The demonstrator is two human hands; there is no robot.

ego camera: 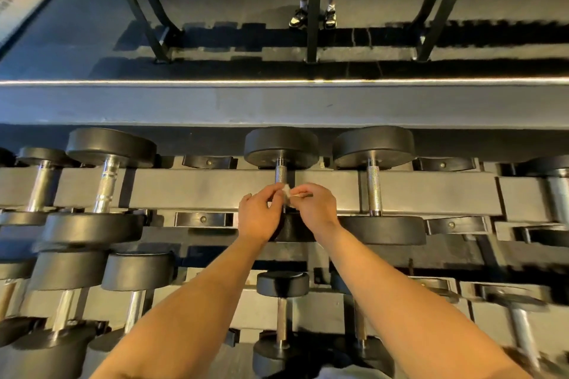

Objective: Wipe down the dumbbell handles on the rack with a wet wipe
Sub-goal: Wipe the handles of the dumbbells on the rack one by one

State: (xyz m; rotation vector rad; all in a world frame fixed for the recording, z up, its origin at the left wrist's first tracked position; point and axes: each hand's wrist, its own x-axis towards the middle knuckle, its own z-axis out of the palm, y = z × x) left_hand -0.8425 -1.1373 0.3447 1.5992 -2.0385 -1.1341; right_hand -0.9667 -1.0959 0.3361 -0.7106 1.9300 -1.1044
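A small white wet wipe [287,191] is pinched between my left hand [260,215] and my right hand [314,209]. Both hands are over the lower part of a knurled metal handle [280,174] of a black dumbbell [281,146] on the upper tier of the rack [191,191]. The hands hide the near part of that handle and part of its near head [292,229]. Whether the wipe touches the handle I cannot tell.
Another dumbbell [374,184] lies just to the right, more at the left [104,181] and far right [557,191]. Empty cradles [203,219] sit between them. A lower tier holds smaller dumbbells [281,314]. A mirror behind reflects a person's legs [314,6].
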